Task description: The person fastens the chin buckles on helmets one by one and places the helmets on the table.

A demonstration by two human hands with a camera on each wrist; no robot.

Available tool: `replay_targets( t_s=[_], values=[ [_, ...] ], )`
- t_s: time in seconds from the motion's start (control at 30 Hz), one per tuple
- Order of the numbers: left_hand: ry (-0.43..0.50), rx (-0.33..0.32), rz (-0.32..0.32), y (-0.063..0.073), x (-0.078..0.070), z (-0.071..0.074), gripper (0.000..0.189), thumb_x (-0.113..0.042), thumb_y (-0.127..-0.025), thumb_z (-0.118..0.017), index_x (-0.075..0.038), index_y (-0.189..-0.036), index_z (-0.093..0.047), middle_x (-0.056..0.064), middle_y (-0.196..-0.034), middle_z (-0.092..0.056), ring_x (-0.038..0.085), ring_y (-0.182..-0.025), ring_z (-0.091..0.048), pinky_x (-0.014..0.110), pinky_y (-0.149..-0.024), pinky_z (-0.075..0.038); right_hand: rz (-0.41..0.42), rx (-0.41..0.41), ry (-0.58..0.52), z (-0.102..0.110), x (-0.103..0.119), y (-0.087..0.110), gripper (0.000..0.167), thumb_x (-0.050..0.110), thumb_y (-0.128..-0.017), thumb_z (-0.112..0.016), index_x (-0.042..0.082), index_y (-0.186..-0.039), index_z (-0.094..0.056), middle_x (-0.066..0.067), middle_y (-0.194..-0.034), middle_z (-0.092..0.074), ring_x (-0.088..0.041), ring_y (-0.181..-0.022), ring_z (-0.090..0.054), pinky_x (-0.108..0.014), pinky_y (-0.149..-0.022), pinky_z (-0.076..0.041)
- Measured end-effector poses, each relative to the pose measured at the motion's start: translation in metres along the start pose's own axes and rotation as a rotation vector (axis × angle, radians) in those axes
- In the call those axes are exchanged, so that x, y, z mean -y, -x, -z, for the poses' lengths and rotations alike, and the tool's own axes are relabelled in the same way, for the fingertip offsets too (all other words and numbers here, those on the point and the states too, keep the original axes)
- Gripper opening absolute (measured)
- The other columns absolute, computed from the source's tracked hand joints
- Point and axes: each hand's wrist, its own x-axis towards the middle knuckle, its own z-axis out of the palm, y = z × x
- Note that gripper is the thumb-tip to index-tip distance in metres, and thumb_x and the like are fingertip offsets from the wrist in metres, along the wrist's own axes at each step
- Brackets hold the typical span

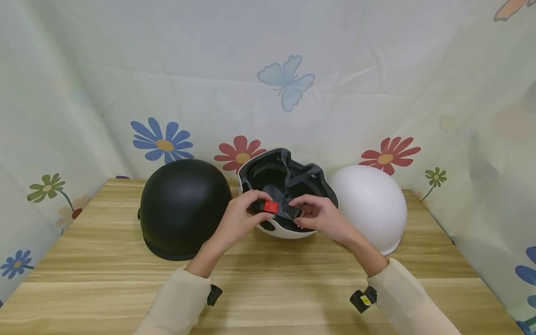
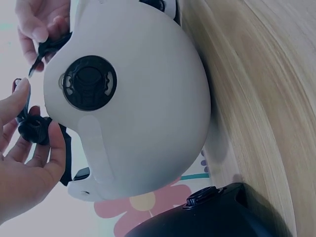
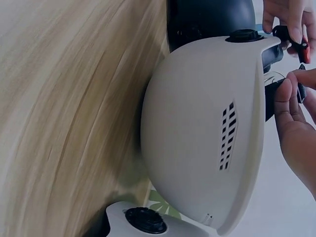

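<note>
An upturned white helmet (image 1: 289,233) lies between two other helmets, its black padded inside and straps (image 1: 303,176) facing up. Over its near rim, my left hand (image 1: 236,217) pinches a black buckle piece with a red part (image 1: 271,207) between thumb and fingers. A short way to the right, my right hand (image 1: 320,215) pinches the black strap end (image 1: 291,211). The two pieces are close together; a small gap shows between them in the right wrist view. A round black knob (image 2: 34,129) sits by the fingers in the left wrist view.
A black helmet (image 1: 184,209) stands dome-up on the left, and a white helmet (image 1: 370,207) stands dome-up on the right, both close to the upturned one. The wooden table (image 1: 268,284) ends at a flower-patterned cloth backdrop (image 1: 209,102).
</note>
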Motion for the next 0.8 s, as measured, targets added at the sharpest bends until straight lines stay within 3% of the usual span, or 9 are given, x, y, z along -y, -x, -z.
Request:
replay_targets(
  t_s=[0.53,0.8],
  values=[
    [0.012,0.012,0.008,-0.0027,-0.004,-0.0049,0.031,-0.006,-0.075,-0.074,-0.007,-0.103,-0.064,0.006,-0.1,-0.062,0.019,-0.085,-0.056,0.028,-0.068,-0.051,0.068,0.057,0.024,0.0005,0.0042,-0.0034,0.03,-0.006,-0.08,-0.064,-0.006,-0.11,-0.058,-0.013,-0.083,-0.059,-0.021,-0.068,-0.059,-0.029,-0.065,-0.053],
    [0.01,0.006,0.021,-0.0033,-0.0036,-0.0055,0.031,-0.004,-0.074,-0.074,-0.007,-0.103,-0.062,0.006,-0.098,-0.064,0.018,-0.079,-0.056,0.028,-0.066,-0.051,0.035,0.103,-0.028,0.0024,0.0066,-0.0051,0.032,-0.008,-0.079,-0.064,-0.006,-0.109,-0.053,-0.016,-0.078,-0.061,-0.02,-0.068,-0.059,-0.027,-0.065,-0.052]
  ],
)
